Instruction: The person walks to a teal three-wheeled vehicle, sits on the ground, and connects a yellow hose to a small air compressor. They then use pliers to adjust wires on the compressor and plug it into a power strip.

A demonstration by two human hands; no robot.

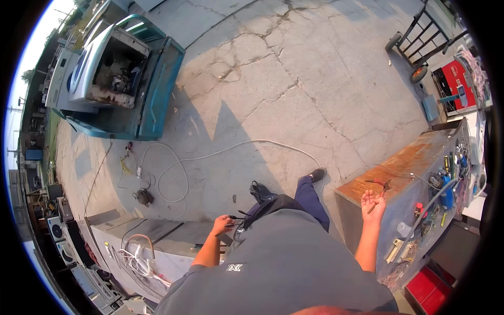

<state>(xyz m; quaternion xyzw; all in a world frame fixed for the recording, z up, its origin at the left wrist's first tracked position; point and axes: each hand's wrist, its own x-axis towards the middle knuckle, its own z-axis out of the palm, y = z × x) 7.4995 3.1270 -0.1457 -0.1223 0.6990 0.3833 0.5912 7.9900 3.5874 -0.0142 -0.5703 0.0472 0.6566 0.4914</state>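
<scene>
While black cords (239, 216) are being held in the closed left hand (221, 224), the right hand (375, 214) is being held palm up, its fingers half curled round a thin dark piece (372, 208). That piece is being carried across the right palm, its long axis being slanted from lower left to upper right. Just beyond the right fingertips, a red-handled tool (379, 183), shaped like pliers, is being seen against the rusty cabinet top (407, 155); one red handle is being pointed leftward, the dark head rightward. Whether the piece and the tool are being joined as one cannot be told, and any marking on them is being lost to small size. Between the two hands, nearer the left, a pale emblem (234, 267) is being displayed on the dark grey shirt (294, 252). To the right of the right grip, a blue canister (447, 197) is being kept among small tools. Ahead of both hands, a pale cable (252, 141) is being stretched in loops over cracked concrete (325, 100).
</scene>
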